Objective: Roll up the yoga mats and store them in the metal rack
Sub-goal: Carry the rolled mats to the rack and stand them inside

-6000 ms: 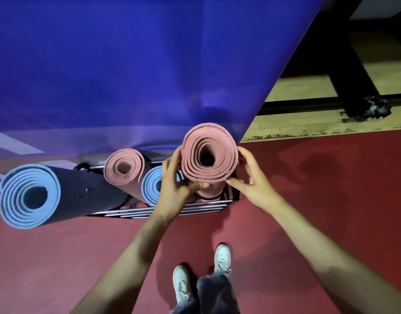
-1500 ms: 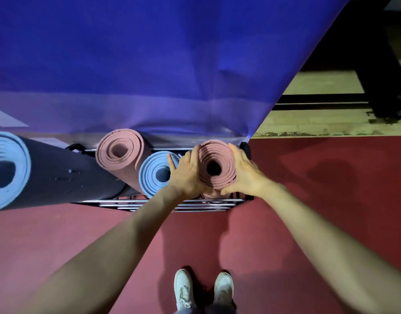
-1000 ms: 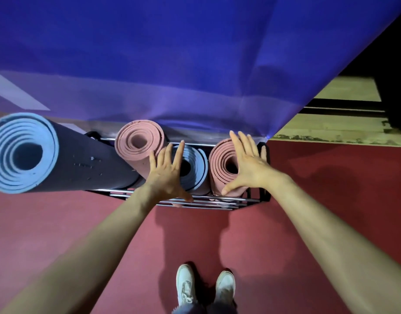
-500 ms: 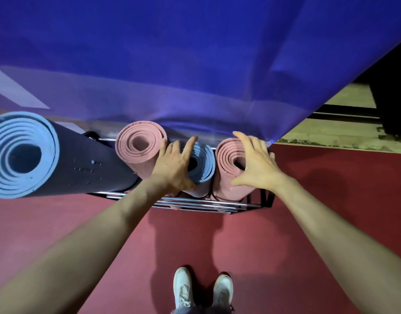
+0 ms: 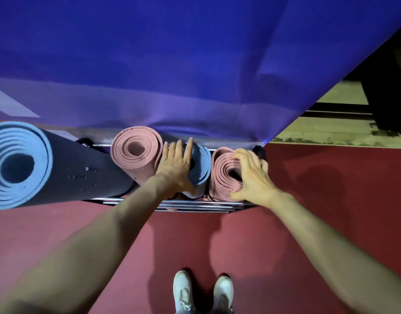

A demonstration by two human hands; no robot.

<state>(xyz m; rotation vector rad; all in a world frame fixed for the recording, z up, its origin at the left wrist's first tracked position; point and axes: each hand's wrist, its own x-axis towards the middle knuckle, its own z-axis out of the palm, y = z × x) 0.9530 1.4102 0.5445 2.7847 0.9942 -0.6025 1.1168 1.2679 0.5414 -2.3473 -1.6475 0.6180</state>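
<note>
Several rolled yoga mats stand on end in the metal rack (image 5: 195, 203) below me. My right hand (image 5: 251, 175) lies on top of the right pink mat (image 5: 222, 171), fingers curled over its rolled end. My left hand (image 5: 175, 168) rests with straight fingers on top of the small blue mat (image 5: 201, 168) beside it. Another pink mat (image 5: 136, 152) stands left of that. A big dark mat with a blue inside (image 5: 16, 164) leans out at the far left.
A blue curtain (image 5: 195, 64) hangs right behind the rack. Red floor (image 5: 330, 200) spreads in front and to the right, where my white shoes (image 5: 202, 291) stand. A pale strip of floor and a dark post (image 5: 385, 98) lie at the far right.
The right pink mat has gone down into the rack. My left hand moved from that mat onto the small blue one; my right hand stayed on the pink mat's top and curled its fingers.
</note>
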